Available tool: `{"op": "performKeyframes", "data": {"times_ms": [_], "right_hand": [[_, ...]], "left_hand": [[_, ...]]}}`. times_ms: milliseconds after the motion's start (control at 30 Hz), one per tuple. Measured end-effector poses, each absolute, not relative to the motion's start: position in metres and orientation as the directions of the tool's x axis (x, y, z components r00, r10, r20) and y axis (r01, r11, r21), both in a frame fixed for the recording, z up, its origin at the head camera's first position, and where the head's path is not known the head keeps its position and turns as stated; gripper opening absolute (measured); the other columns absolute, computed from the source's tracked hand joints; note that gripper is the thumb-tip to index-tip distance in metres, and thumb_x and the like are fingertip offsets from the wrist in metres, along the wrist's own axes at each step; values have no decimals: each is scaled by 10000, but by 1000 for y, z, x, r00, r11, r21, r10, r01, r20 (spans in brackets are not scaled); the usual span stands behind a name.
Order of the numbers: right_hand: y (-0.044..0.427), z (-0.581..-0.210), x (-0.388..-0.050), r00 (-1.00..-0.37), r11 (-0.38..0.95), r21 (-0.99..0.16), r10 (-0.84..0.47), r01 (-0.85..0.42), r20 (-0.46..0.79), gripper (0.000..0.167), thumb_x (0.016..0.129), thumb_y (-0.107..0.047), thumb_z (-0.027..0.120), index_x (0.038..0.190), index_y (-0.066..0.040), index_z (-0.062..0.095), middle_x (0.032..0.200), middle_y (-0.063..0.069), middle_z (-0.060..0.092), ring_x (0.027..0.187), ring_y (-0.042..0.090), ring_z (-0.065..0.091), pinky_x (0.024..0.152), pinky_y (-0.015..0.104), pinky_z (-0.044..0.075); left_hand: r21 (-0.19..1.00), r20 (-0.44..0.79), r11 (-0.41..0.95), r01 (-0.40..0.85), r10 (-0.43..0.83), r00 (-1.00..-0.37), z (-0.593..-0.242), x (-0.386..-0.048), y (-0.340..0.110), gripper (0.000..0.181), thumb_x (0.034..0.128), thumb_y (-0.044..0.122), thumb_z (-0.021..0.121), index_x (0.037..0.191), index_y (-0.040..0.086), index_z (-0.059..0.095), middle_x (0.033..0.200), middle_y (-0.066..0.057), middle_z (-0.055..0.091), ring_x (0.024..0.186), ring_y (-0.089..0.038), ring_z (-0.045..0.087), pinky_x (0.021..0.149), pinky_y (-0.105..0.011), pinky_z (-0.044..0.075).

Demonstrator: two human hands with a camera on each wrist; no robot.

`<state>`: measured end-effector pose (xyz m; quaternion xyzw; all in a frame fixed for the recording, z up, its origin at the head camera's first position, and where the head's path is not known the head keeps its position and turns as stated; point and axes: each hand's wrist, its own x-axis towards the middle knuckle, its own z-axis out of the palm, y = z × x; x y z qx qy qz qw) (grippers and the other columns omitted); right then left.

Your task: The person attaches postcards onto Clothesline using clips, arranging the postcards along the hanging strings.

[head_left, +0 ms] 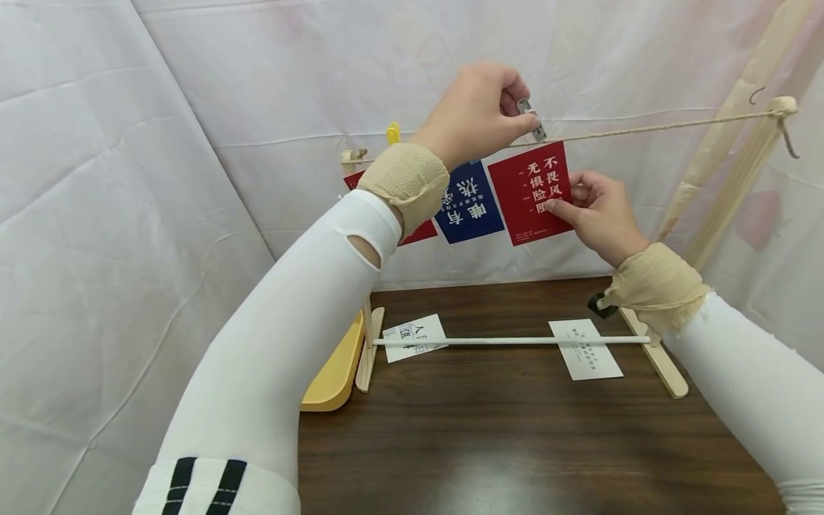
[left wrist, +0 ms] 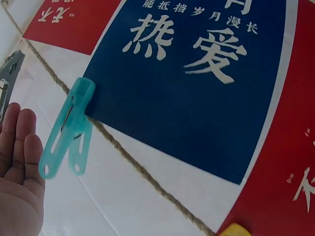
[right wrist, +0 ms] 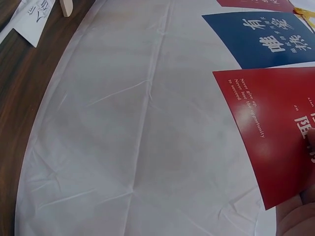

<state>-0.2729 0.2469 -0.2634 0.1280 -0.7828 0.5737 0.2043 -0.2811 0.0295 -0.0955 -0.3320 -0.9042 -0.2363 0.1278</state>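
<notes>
My left hand [head_left: 479, 111] pinches a grey clothespin [head_left: 531, 118] at the rope [head_left: 669, 127], above the top edge of a red card [head_left: 531, 214] with white characters. The right hand [head_left: 601, 214] holds that card by its right edge, between thumb and fingers. Left of it hangs a blue card [left wrist: 162, 98], held to the rope by a teal clothespin [left wrist: 69, 128]. Another red card [head_left: 418, 233] hangs farther left, partly hidden behind my left wrist. The exact bite of the grey clothespin on the card is hard to see.
A wooden stand with a post [head_left: 734, 193] carries the rope. Its white lower bar [head_left: 496, 341] crosses above two white cards, one left [head_left: 421, 350] and one right [head_left: 589, 365], on the dark table [head_left: 515, 429]. A yellow tray [head_left: 331, 386] sits at left.
</notes>
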Motion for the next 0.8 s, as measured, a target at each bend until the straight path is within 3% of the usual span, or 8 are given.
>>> {"op": "performKeyframes", "data": {"times_ms": [800], "right_hand": [[243, -256, -276, -890, 299, -853, 24, -429, 456, 123, 996, -8, 749, 1094, -33, 679, 873, -231, 778, 826, -12, 749, 722, 168, 629]], "left_hand": [[399, 415, 615, 680, 540, -732, -94, -283, 41, 182, 1001, 208, 802, 1096, 68, 735, 998, 5, 659, 925, -91, 607, 868, -171, 520]]}}
